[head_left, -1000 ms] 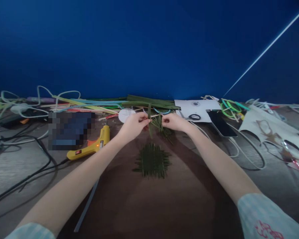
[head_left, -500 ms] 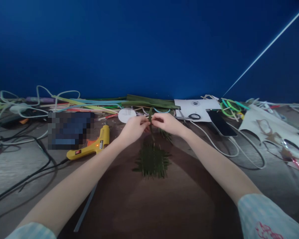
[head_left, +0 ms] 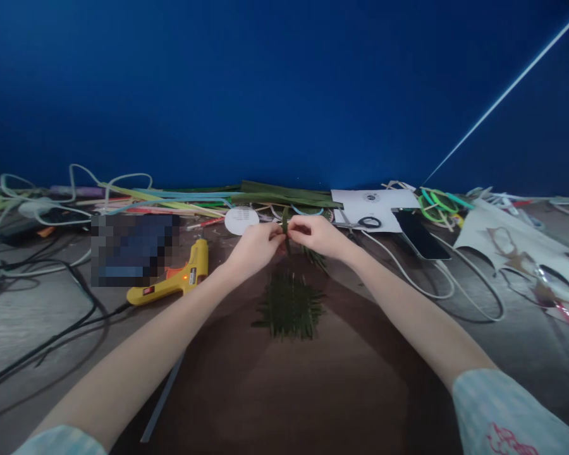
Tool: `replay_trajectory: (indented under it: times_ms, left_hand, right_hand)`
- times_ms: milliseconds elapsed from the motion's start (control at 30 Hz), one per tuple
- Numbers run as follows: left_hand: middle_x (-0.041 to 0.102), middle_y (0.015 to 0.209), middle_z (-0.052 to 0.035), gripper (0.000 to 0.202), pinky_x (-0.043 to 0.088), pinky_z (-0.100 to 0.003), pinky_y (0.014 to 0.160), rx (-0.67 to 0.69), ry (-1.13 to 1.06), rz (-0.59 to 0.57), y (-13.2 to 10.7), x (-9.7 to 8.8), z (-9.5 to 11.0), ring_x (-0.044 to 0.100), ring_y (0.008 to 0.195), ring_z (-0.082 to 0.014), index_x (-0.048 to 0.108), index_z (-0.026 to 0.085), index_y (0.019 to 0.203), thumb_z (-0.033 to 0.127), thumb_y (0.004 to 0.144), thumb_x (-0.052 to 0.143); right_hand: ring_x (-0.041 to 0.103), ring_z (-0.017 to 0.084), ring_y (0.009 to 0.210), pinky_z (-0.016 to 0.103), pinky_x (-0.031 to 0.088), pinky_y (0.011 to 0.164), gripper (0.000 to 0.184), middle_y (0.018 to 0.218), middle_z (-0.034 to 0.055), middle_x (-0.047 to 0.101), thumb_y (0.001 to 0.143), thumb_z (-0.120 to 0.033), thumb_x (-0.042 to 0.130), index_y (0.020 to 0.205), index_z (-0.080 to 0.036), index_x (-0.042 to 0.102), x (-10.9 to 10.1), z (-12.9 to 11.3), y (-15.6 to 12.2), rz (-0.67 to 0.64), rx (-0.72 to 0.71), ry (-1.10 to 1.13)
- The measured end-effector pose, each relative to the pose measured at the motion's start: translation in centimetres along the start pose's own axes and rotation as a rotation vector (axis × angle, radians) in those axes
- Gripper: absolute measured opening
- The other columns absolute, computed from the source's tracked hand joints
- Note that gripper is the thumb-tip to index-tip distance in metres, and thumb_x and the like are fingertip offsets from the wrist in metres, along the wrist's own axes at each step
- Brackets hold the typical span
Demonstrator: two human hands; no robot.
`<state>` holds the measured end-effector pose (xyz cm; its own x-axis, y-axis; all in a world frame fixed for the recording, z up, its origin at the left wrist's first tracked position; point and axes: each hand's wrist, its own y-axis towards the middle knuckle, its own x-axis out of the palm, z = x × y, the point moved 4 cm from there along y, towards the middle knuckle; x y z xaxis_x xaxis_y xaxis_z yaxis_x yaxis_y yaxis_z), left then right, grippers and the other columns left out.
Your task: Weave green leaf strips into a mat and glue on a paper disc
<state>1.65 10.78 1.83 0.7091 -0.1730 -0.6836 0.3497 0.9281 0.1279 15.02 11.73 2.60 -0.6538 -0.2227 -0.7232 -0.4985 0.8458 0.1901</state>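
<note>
The left hand (head_left: 256, 245) and right hand (head_left: 315, 232) are both pinching a thin leaf strip (head_left: 285, 221) with fingertips close together. It's looking light, limp, probably easily torn.

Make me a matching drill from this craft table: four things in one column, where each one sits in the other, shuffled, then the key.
Things
1. glue gun
2. woven green mat
3. phone
4. green strip

Places
A. pinched between the left hand and the right hand
B. off to the right of the right hand, at the right edge of the white sheet
C. flat on the brown surface, nearer the camera than both hands
D. to the left of the left hand

Pairs: 1-D, 2-C, 3-B, 4-A
</note>
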Motion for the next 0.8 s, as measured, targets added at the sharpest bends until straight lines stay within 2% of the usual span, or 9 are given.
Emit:
replay_trajectory:
  times_ms: [300,600,700,800]
  left_hand:
    - [0.065,0.063,-0.0023,0.014,0.042,-0.027,0.062,0.005,0.053,0.023,0.0,-0.2,0.3,0.060,0.061,-0.0166,0.055,0.018,0.067,0.018,0.078,0.047]
    - [0.061,0.062,-0.0004,0.016,0.038,-0.027,0.061,0.057,0.094,0.040,-0.3,-0.5,1.0,0.053,0.059,-0.0143,0.055,0.017,0.064,0.019,0.077,0.047]
    - [0.062,0.063,-0.0002,0.015,0.039,-0.027,0.061,0.061,0.037,0.040,-0.5,-0.6,1.3,0.054,0.060,-0.0141,0.054,0.017,0.063,0.019,0.077,0.047]
    - [0.062,0.062,0.0009,0.013,0.042,-0.026,0.062,0.050,-0.142,-0.001,-0.5,-0.5,1.2,0.057,0.060,-0.0135,0.050,0.018,0.065,0.021,0.077,0.046]
  right_hand:
    - [0.036,0.009,0.055,0.024,0.027,0.055,0.010,0.058,-0.0047,0.041,0.074,-0.022,0.049,0.065,-0.017,0.047,0.1,0.0,0.0,0.003,-0.005,0.109]
    - [0.035,0.009,0.055,0.023,0.028,0.055,0.010,0.058,-0.0052,0.039,0.070,-0.022,0.048,0.063,-0.018,0.043,0.3,0.1,0.0,0.023,-0.039,0.122]
    - [0.036,0.009,0.056,0.023,0.028,0.055,0.007,0.058,-0.0048,0.041,0.068,-0.021,0.048,0.064,-0.018,0.045,0.1,0.4,0.1,0.044,-0.026,0.073]
    - [0.038,0.010,0.057,0.024,0.029,0.056,0.006,0.059,-0.0037,0.045,0.069,-0.022,0.047,0.065,-0.018,0.047,-0.5,1.2,0.2,0.076,-0.003,0.013]
